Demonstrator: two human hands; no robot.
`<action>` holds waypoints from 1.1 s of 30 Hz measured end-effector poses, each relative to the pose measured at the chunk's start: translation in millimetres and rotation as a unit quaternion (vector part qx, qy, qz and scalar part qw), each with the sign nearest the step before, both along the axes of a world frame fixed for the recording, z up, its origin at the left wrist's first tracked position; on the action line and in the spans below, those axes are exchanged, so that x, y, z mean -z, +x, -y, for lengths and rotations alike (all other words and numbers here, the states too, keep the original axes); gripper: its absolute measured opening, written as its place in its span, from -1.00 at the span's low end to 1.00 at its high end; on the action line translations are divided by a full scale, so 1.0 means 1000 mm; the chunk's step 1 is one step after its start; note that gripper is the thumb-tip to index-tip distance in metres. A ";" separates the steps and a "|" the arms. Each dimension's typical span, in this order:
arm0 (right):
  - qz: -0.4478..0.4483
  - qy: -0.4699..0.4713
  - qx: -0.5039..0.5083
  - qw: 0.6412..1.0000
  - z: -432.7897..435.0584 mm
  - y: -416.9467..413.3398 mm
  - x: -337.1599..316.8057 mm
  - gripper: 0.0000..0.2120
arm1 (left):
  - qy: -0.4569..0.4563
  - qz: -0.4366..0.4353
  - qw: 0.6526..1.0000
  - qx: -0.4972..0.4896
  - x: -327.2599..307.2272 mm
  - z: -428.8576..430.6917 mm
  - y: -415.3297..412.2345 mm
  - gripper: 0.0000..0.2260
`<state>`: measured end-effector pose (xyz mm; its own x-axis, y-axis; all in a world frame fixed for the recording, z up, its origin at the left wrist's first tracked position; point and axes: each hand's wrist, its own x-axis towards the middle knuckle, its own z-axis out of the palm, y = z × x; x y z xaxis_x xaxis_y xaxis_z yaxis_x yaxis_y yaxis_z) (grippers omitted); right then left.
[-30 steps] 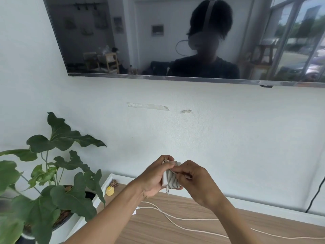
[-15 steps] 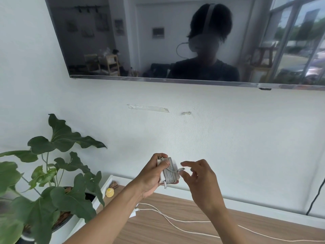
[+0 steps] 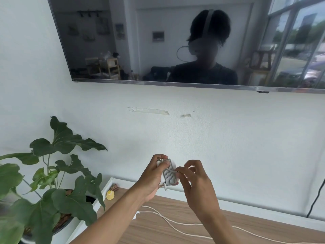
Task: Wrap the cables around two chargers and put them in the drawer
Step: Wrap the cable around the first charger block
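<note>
My left hand grips a white charger wound with its grey-white cable, held up in front of the wall above the cabinet. My right hand pinches the free cable end against the coils on the charger's right side. A second charger lies mostly hidden behind my left forearm on the wooden cabinet top, and its loose white cable trails to the right across the wood. No drawer is in view.
A potted plant with big leaves stands at the left beside the cabinet. A small yellow object sits at the cabinet's back left corner. A wall-mounted TV hangs above. A black cable runs down the wall at right.
My right hand drew back from the charger, then returned to pinch the cable end at the coils. My left hand turned the charger so its wound side faces me.
</note>
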<state>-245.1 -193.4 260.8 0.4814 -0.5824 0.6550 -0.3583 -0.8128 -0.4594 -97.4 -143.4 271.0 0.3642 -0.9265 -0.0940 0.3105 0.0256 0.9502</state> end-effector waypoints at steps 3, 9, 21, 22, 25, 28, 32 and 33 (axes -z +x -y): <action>0.001 -0.003 -0.057 0.998 -0.001 -0.003 -0.009 -0.84 | 0.009 -0.058 0.998 -0.003 -0.003 -0.002 -0.002 -0.87; 0.030 0.148 -0.085 0.985 -0.014 0.003 -0.015 -0.83 | 0.017 -0.076 0.997 0.027 -0.002 0.000 -0.003 -0.86; 0.137 0.481 -0.124 0.857 0.031 0.028 -0.071 -0.79 | 0.060 0.082 0.984 0.144 0.021 -0.007 -0.007 -0.56; 0.134 0.484 -0.121 0.856 0.031 0.031 -0.071 -0.78 | 0.065 0.083 0.983 0.150 0.021 -0.008 -0.006 -0.54; 0.130 0.485 -0.118 0.857 0.027 0.039 -0.071 -0.76 | 0.071 0.070 0.981 0.169 0.021 -0.011 -0.002 -0.54; 0.092 0.475 -0.143 0.863 0.016 0.044 -0.069 -0.76 | 0.047 0.037 0.980 0.189 0.017 -0.017 0.004 -0.57; 0.054 0.432 -0.155 0.887 0.004 0.048 -0.063 -0.78 | 0.052 0.073 0.975 0.202 0.020 -0.021 0.018 -0.50; 0.055 0.425 -0.147 0.891 0.006 0.050 -0.064 -0.78 | 0.061 0.083 0.973 0.206 0.022 -0.021 0.021 -0.46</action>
<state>-195.6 -199.1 324.4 0.6546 -0.7507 0.0891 -0.1019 -0.2044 -0.9736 -76.9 -122.0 248.8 -0.0157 -0.9828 -0.1839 0.1125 -0.1845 0.9764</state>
